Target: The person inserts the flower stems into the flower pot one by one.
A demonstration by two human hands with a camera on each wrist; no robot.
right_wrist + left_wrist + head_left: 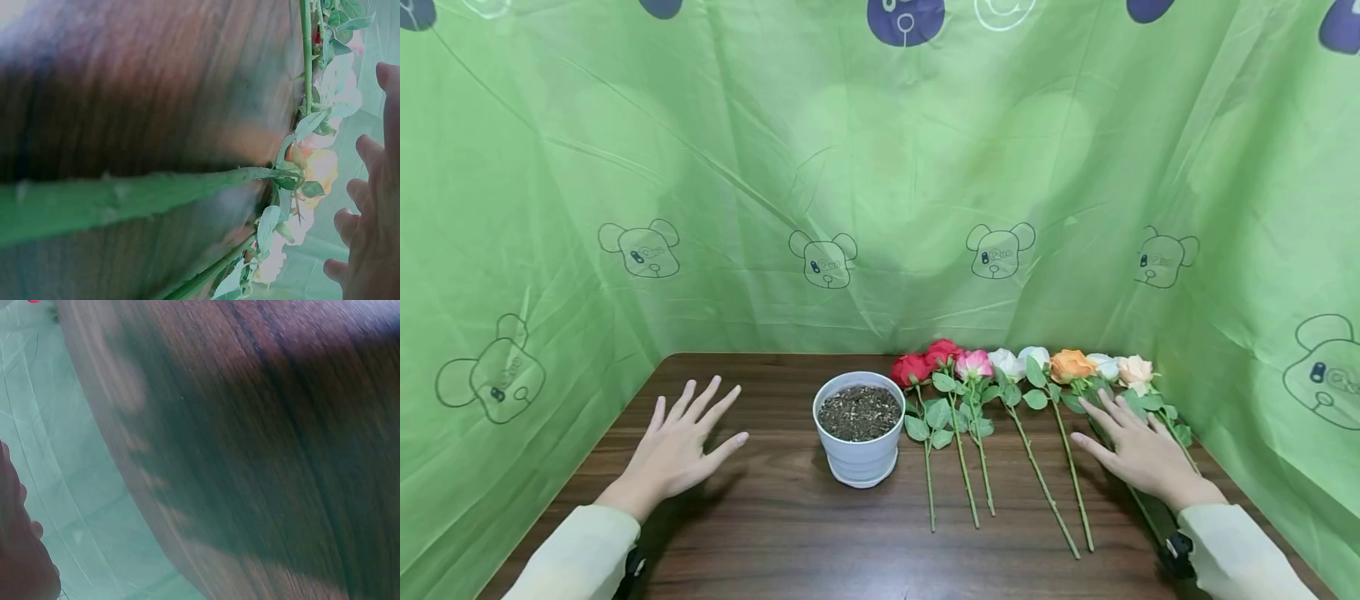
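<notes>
My left hand is spread over the left side of the table, fingers straight and holding nothing; its shadow falls on the wood in the left wrist view. On the right, my right hand hovers with fingers spread above the stems of the rightmost roses, gripping none. A white flowerpot full of dark soil stands between the hands. Right of it lie several long-stemmed roses: red roses, a pink rose, white roses, an orange rose and a peach rose.
The dark wooden table has a green curtain with bear prints behind it and on both sides. The rose heads lie along the table's back edge, their stems pointing toward the front.
</notes>
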